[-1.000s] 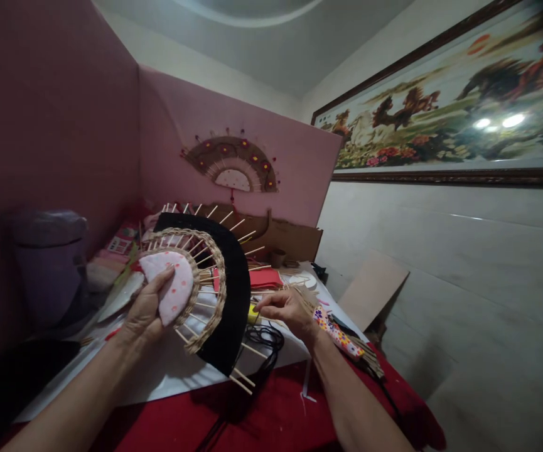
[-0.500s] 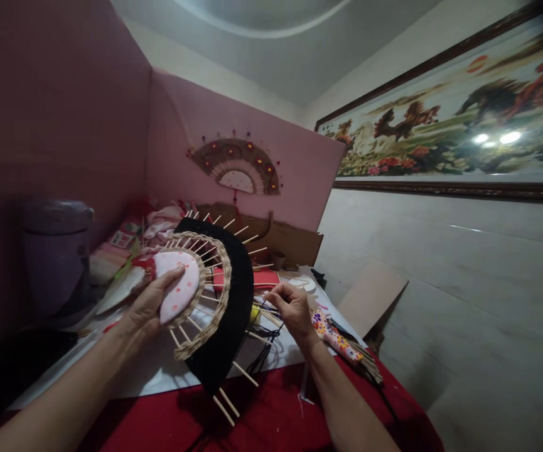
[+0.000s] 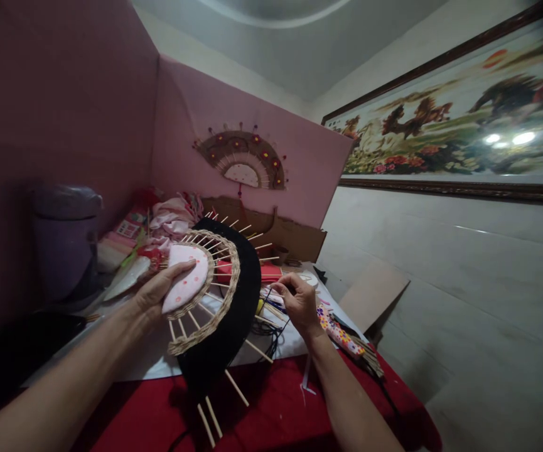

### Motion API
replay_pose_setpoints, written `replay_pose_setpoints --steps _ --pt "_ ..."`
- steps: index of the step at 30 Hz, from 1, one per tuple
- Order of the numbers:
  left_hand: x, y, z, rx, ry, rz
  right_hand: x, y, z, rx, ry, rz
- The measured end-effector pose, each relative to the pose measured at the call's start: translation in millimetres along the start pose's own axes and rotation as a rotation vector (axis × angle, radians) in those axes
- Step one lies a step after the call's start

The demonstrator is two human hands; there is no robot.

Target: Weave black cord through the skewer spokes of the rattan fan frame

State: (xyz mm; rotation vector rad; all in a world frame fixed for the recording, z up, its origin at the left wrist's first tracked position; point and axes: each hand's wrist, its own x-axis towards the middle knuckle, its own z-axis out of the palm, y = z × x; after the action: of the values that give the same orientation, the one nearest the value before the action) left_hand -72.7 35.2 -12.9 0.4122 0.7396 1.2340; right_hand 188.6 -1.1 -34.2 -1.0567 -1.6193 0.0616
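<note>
A half-round fan (image 3: 247, 276) of thin sticks, braided cord and a broad black band is held up over the table. My left hand (image 3: 158, 292) grips it at the pale, red-dotted inner piece (image 3: 190, 282), thumb on the front and the other fingers hidden behind. Beyond the black band, my right hand (image 3: 297, 301) is closed in a pinch on a dark cord (image 3: 265, 296) near the stick ends. More of that cord hangs in a loose tangle (image 3: 271, 339) below the hand. Bare stick tips poke out past the band's outer edge.
A finished-looking fan (image 3: 243, 160) hangs on the pink panel. Folded pink cloth (image 3: 172, 216) and a lilac bin (image 3: 66, 251) stand left. A flower-patterned bundle (image 3: 341, 333) lies right on the red tablecloth (image 3: 290, 408). Cardboard (image 3: 299, 238) leans at the back.
The fan has tilted slightly, its lower sticks swinging left and down. My right hand stays pinched near the stick ends. The whole view has shifted a little.
</note>
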Motion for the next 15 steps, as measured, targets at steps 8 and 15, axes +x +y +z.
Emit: replay_pose_setpoints --steps 8,15 --pt "3.3 -0.4 -3.0 0.096 -0.144 0.007 -1.9 6.5 7.1 0.151 -0.011 0.032" --pt "3.1 -0.2 -3.8 0.120 -0.136 0.032 1.8 9.8 11.9 0.365 -0.040 0.216"
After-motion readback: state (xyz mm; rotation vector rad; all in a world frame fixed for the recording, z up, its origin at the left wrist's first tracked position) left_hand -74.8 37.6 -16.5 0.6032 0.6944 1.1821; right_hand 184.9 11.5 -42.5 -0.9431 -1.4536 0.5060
